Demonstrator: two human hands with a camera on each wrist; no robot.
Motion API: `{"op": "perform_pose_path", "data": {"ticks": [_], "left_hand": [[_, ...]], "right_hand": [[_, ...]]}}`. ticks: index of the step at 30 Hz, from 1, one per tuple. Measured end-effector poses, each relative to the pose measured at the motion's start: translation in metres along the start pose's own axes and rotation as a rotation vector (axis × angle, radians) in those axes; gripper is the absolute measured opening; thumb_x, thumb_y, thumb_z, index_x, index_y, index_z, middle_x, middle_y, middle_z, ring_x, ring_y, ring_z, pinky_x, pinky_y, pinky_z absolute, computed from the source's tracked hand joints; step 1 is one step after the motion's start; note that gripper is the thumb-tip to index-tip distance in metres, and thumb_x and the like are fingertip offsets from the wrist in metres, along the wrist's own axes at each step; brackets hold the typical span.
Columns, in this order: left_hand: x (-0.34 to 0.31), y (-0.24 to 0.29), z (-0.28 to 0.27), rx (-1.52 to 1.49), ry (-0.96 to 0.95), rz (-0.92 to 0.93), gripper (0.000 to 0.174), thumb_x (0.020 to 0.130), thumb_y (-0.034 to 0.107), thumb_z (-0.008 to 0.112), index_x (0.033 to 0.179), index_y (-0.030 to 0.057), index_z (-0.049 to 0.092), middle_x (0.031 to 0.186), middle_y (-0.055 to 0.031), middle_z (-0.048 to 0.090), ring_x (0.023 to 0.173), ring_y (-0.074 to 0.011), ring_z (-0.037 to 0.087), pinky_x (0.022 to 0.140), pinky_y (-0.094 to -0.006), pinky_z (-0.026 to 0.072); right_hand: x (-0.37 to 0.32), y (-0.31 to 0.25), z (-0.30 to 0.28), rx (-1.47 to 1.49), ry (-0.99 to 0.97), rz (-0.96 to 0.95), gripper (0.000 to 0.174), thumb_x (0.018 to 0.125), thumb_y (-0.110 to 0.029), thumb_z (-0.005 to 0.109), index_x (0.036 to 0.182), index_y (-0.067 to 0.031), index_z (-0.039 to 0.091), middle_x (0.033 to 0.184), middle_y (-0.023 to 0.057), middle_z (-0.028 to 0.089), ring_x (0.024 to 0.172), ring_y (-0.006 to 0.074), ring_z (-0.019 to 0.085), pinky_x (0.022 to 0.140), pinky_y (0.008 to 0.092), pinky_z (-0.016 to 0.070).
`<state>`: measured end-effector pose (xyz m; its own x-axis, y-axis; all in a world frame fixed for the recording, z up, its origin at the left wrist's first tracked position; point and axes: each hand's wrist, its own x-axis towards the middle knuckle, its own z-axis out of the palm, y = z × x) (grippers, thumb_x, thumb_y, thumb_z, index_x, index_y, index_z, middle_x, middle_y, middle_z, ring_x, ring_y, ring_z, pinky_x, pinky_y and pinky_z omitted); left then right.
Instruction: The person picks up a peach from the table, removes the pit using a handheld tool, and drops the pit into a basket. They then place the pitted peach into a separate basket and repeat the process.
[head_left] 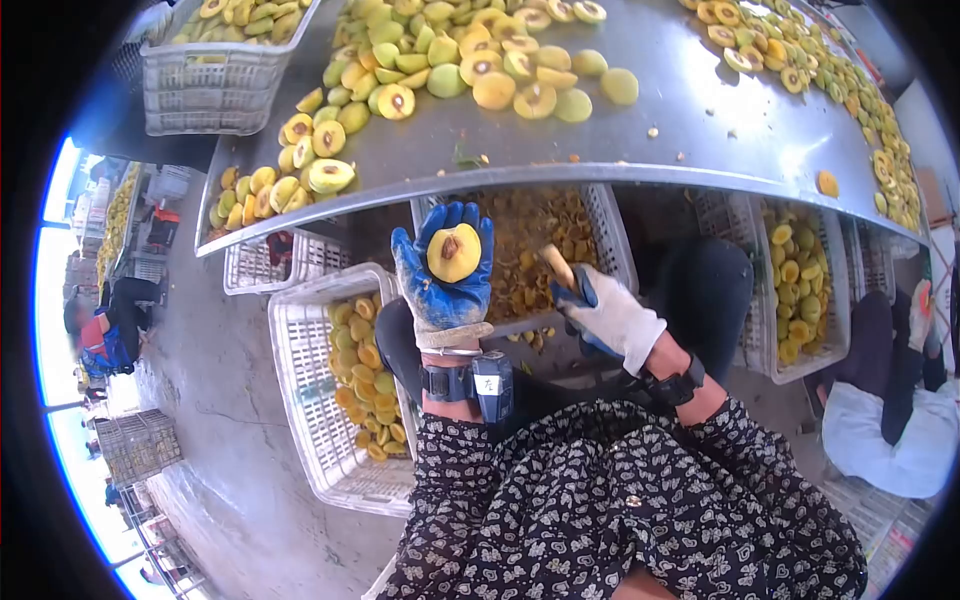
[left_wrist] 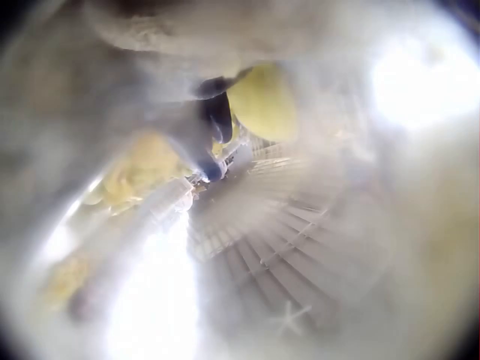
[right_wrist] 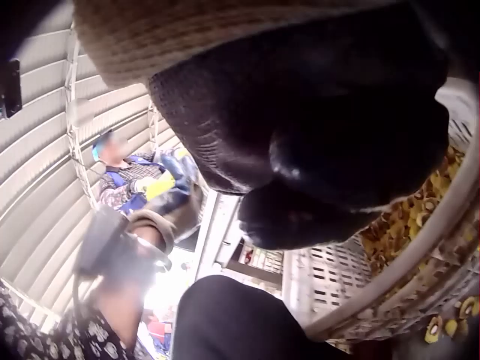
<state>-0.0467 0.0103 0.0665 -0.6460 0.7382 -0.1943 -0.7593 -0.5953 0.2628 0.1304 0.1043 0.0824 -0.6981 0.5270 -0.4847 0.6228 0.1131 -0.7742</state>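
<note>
A yellow fruit half (head_left: 454, 252) with a brown centre lies cut face up in the left hand (head_left: 445, 275), whose blue-palmed glove cups it with the thumb at its side. In the left wrist view the same fruit half (left_wrist: 262, 103) shows beside dark fingertips (left_wrist: 214, 169). The right hand (head_left: 612, 315), in a white and blue glove, grips a short wooden tool (head_left: 556, 266) to the right of the fruit, apart from it. The right wrist view shows the dark curled glove of the right hand (right_wrist: 315, 135); the tool is hidden there.
A metal table (head_left: 640, 165) carries many fruit halves. Below its edge stand a crate (head_left: 612, 235) of brownish pieces, a white crate (head_left: 300, 400) of fruit halves at the left and another crate (head_left: 757, 320) at the right. Another person's legs (head_left: 870, 350) are at the far right.
</note>
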Motion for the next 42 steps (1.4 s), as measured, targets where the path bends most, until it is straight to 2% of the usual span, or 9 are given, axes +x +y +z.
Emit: {"op": "perform_pose_path", "data": {"ticks": [2, 5, 7, 19, 25, 27, 33, 37, 42], "left_hand": [[-0.010, -0.006, 0.001, 0.109, -0.007, 0.008, 0.052, 0.093, 0.045, 0.041, 0.112, -0.0006, 0.056, 0.112, -0.0157, 0.059, 0.110, -0.0306, 0.053, 0.099, -0.0454, 0.0381], [-0.014, -0.012, -0.003, 0.317, 0.019, 0.068, 0.051, 0.093, 0.044, 0.041, 0.115, 0.0000, 0.053, 0.111, -0.0155, 0.058, 0.107, -0.0300, 0.054, 0.096, -0.0440, 0.0407], [-0.019, -0.017, 0.006, 0.327, 0.002, 0.073, 0.050, 0.094, 0.044, 0.040, 0.117, 0.0002, 0.050, 0.109, -0.0147, 0.058, 0.103, -0.0288, 0.055, 0.093, -0.0428, 0.0429], [-0.027, -0.032, 0.008, 0.738, 0.132, 0.231, 0.043, 0.093, 0.039, 0.047, 0.105, -0.0012, 0.054, 0.083, -0.0124, 0.060, 0.074, -0.0243, 0.060, 0.070, -0.0363, 0.0517], [-0.026, -0.032, -0.001, 0.821, 0.135, 0.117, 0.040, 0.090, 0.034, 0.055, 0.098, -0.0047, 0.057, 0.070, -0.0110, 0.061, 0.059, -0.0216, 0.060, 0.056, -0.0304, 0.0509], [-0.024, -0.032, 0.000, 0.771, 0.151, 0.083, 0.035, 0.090, 0.028, 0.057, 0.093, -0.0068, 0.060, 0.068, -0.0119, 0.061, 0.057, -0.0211, 0.060, 0.052, -0.0310, 0.0501], [-0.018, -0.031, -0.017, 0.732, 0.146, -0.021, 0.035, 0.088, 0.030, 0.059, 0.097, -0.0032, 0.059, 0.075, -0.0109, 0.062, 0.061, -0.0216, 0.061, 0.053, -0.0309, 0.0510], [-0.025, -0.026, 0.000, 0.823, 0.152, -0.158, 0.029, 0.084, 0.027, 0.065, 0.088, -0.0016, 0.062, 0.072, -0.0091, 0.063, 0.057, -0.0167, 0.059, 0.051, -0.0287, 0.0489], [-0.016, -0.026, -0.011, 1.021, 0.044, -0.133, 0.020, 0.083, 0.019, 0.067, 0.088, 0.0004, 0.063, 0.076, -0.0056, 0.064, 0.058, -0.0109, 0.057, 0.051, -0.0240, 0.0465]], "right_hand": [[-0.018, -0.028, -0.007, 0.225, -0.058, -0.011, 0.023, 0.086, -0.017, 0.059, 0.095, -0.0013, 0.046, 0.067, 0.0066, 0.056, 0.057, 0.0111, 0.056, 0.050, 0.0304, 0.0448], [-0.032, -0.055, -0.004, 0.130, -0.094, -0.082, 0.024, 0.085, -0.018, 0.060, 0.094, -0.0007, 0.046, 0.067, 0.0100, 0.056, 0.057, 0.0164, 0.056, 0.053, 0.0335, 0.0452], [-0.027, -0.042, 0.011, -0.093, -0.010, -0.292, 0.029, 0.084, -0.019, 0.060, 0.098, 0.0000, 0.044, 0.071, 0.0202, 0.057, 0.067, 0.0361, 0.059, 0.061, 0.0410, 0.0449], [-0.029, -0.024, 0.035, -0.194, 0.002, -0.283, 0.031, 0.084, -0.023, 0.056, 0.095, 0.0037, 0.046, 0.076, 0.0228, 0.061, 0.074, 0.0410, 0.060, 0.064, 0.0463, 0.0454], [-0.032, -0.023, 0.026, 0.022, -0.214, -0.007, 0.030, 0.084, -0.024, 0.056, 0.098, 0.0017, 0.049, 0.073, 0.0196, 0.061, 0.069, 0.0372, 0.061, 0.062, 0.0423, 0.0467], [-0.029, -0.024, 0.024, 0.270, -0.308, 0.066, 0.026, 0.084, -0.021, 0.060, 0.093, 0.0004, 0.047, 0.064, 0.0078, 0.057, 0.048, 0.0136, 0.055, 0.043, 0.0300, 0.0432], [-0.019, -0.008, 0.039, 0.078, -0.237, -0.127, 0.020, 0.084, -0.018, 0.059, 0.089, -0.0016, 0.049, 0.062, 0.0050, 0.055, 0.048, 0.0116, 0.053, 0.041, 0.0274, 0.0423], [-0.016, 0.000, 0.011, 0.974, -0.765, 0.281, 0.018, 0.088, -0.017, 0.057, 0.094, -0.0005, 0.054, 0.058, -0.0015, 0.049, 0.040, 0.0072, 0.043, 0.036, 0.0207, 0.0320], [-0.005, 0.028, 0.018, 1.259, -0.958, 0.301, 0.027, 0.092, -0.020, 0.051, 0.105, 0.0035, 0.051, 0.062, -0.0007, 0.048, 0.042, 0.0079, 0.042, 0.037, 0.0210, 0.0316]]}}
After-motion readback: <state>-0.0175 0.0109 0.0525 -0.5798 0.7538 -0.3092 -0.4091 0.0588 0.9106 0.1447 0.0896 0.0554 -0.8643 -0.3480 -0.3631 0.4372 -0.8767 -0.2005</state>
